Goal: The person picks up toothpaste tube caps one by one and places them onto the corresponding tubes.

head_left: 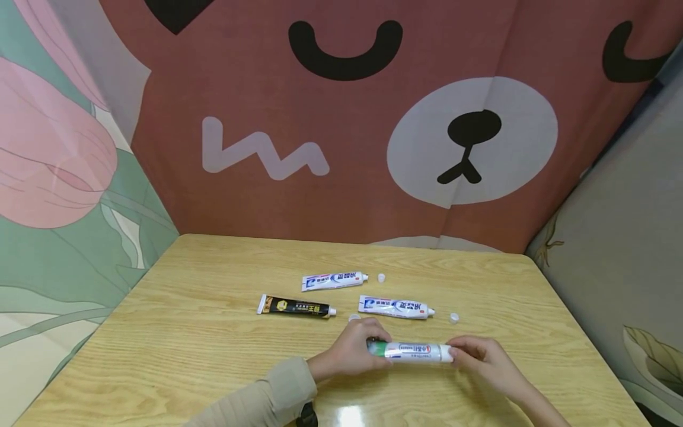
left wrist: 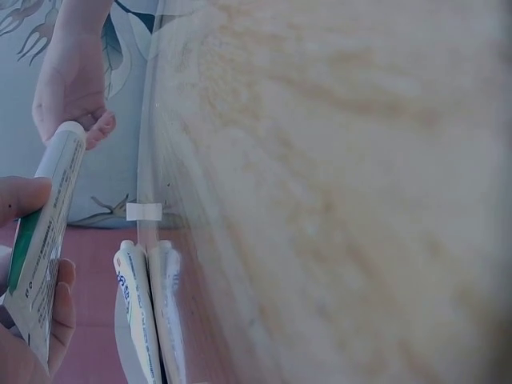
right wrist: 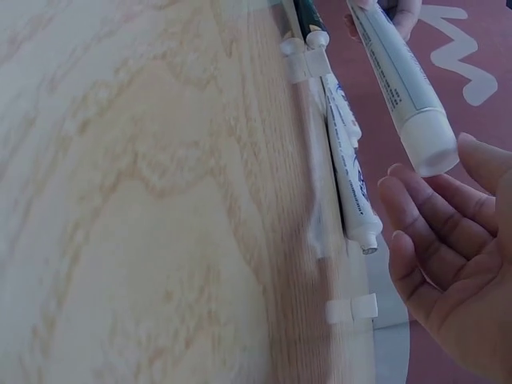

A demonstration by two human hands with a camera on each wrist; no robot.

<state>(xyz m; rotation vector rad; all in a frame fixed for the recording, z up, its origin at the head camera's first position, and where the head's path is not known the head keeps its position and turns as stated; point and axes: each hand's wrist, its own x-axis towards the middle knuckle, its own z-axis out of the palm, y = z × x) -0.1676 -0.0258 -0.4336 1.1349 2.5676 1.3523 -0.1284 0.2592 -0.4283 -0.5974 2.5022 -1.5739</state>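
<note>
A white toothpaste tube with a green end (head_left: 416, 351) lies level across my two hands, over the near part of the table. My left hand (head_left: 354, 350) grips it around the green end, thumb on one side and fingers on the other. At the other end is its white cap (right wrist: 430, 144), which my right hand (head_left: 488, 362) pinches with thumb and index finger. The remaining right fingers are loosely bent beneath the cap in the right wrist view.
Beyond the hands lie a black tube (head_left: 297, 306), a white-and-blue tube (head_left: 396, 306) and another such tube (head_left: 333, 280), their nozzles bare. Small white caps lie near them: one at the back (head_left: 381, 277), one at right (head_left: 454, 318), one by my left hand (head_left: 354, 318).
</note>
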